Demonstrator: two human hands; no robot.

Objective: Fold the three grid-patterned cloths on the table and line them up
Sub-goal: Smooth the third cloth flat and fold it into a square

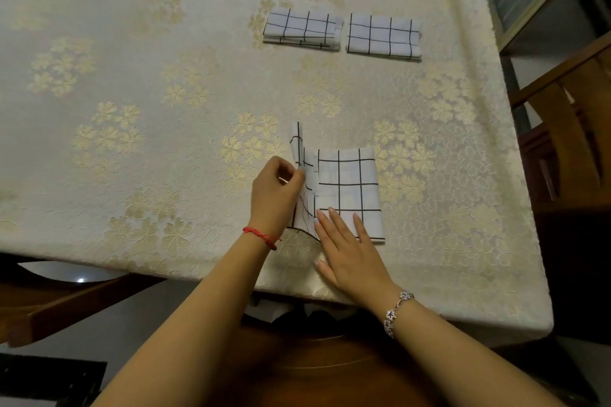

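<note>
The left hand (pixel 276 190) pinches the raised left flap of the near cloth (pixel 347 188); its fingertips are hidden behind the flap, so the grip is probably thumb-and-finger. The right hand (pixel 347 251) lies flat, fingers (pixel 334 218) slightly spread, on the cloth's near edge. Two folded cloths (pixel 344 33) lie well beyond.

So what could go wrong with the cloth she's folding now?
The left hand only pinches the lifted flap of the near cloth, so it might slip and flop back crooked. The right hand presses just the near corner, so the rest could slide. It also sits close to the table edge.
</note>
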